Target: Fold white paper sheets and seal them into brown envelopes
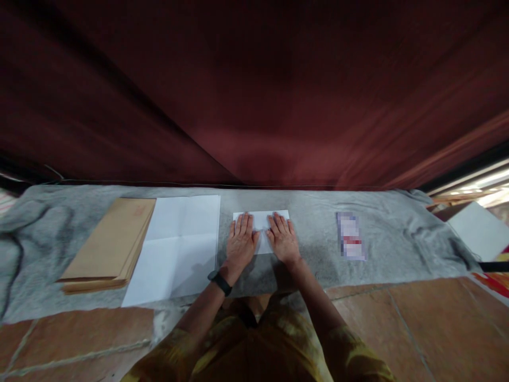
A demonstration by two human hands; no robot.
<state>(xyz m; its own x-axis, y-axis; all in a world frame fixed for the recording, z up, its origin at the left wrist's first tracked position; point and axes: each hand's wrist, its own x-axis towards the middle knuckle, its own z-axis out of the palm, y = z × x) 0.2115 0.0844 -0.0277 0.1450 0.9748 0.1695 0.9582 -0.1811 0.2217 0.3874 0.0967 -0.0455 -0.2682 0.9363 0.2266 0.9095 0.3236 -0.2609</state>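
A small folded white paper (262, 222) lies on a grey cloth (310, 260) spread on the floor. My left hand (240, 241) rests flat on its left part, fingers stretched forward, a black band on the wrist. My right hand (283, 237) lies flat on its right part, fingers also stretched out. Both palms press down on the paper, and neither hand grips anything.
A stack of white creased sheets (177, 246) lies left of my hands, with a pile of brown envelopes (109, 244) further left. A small printed slip (350, 235) lies to the right. A dark red curtain (254, 90) hangs behind. Brown floor tiles (417, 323) are near me.
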